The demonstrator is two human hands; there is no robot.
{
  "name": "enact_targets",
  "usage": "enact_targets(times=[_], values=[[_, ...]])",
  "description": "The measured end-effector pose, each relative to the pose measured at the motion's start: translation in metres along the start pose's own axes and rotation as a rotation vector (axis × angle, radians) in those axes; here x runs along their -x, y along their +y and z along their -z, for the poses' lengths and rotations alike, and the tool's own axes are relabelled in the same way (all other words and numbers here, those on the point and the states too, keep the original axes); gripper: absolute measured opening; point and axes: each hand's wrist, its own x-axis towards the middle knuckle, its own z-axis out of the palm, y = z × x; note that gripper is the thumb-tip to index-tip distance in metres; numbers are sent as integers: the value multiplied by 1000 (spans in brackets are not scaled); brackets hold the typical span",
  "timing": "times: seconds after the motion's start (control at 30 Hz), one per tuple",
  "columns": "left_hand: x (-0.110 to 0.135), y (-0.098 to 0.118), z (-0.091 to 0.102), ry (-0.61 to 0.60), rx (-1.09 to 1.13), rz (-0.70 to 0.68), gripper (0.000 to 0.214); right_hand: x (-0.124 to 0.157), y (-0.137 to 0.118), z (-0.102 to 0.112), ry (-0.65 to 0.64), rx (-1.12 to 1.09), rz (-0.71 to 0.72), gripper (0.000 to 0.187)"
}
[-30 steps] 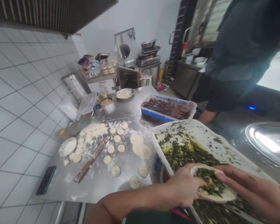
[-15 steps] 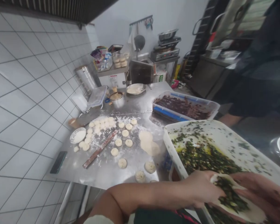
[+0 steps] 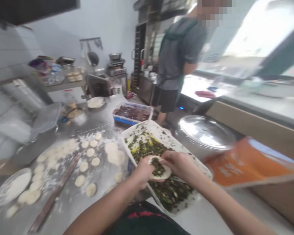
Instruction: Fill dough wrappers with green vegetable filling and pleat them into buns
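A round dough wrapper (image 3: pixel 167 173) with chopped green filling (image 3: pixel 158 168) heaped in its middle is held over the white tub (image 3: pixel 183 147). My left hand (image 3: pixel 143 171) cups the wrapper from the left, its fingers partly hidden underneath. On the far right rim, my right hand (image 3: pixel 177 163) pinches the dough between thumb and fingers. More chopped green filling (image 3: pixel 171 195) lies in the tub below both hands. To the left, several pleated buns (image 3: pixel 91 189) and a few flat wrappers (image 3: pixel 115 154) rest on the floured steel table.
A rolling pin (image 3: pixel 56 192), small dough pieces (image 3: pixel 36 176) and a flour bowl (image 3: pixel 14 186) lie on the left. Behind the tub stands a box of dark filling (image 3: pixel 132 112). A steel lid (image 3: pixel 203 130) and an orange bag (image 3: pixel 250 163) are to the right. Another person (image 3: pixel 178 55) stands beyond.
The view has swung to the right, bringing the person, lid and orange bag into sight. My right hand has gone from supporting the wrapper's right side to pinching its rim.
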Motion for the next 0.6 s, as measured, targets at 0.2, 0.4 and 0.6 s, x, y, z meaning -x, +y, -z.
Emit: enact_targets(times=[0.2, 0.4, 0.6], values=[[-2, 0, -5, -80, -176, -5, 48, 9, -1, 8, -80, -143, 42, 9], [-8, -4, -4, -158, -342, -47, 47, 13, 8, 10, -103, -177, 50, 6], [-13, 3, -8, -287, -503, -124, 38, 13, 7, 8, -111, -204, 29, 12]])
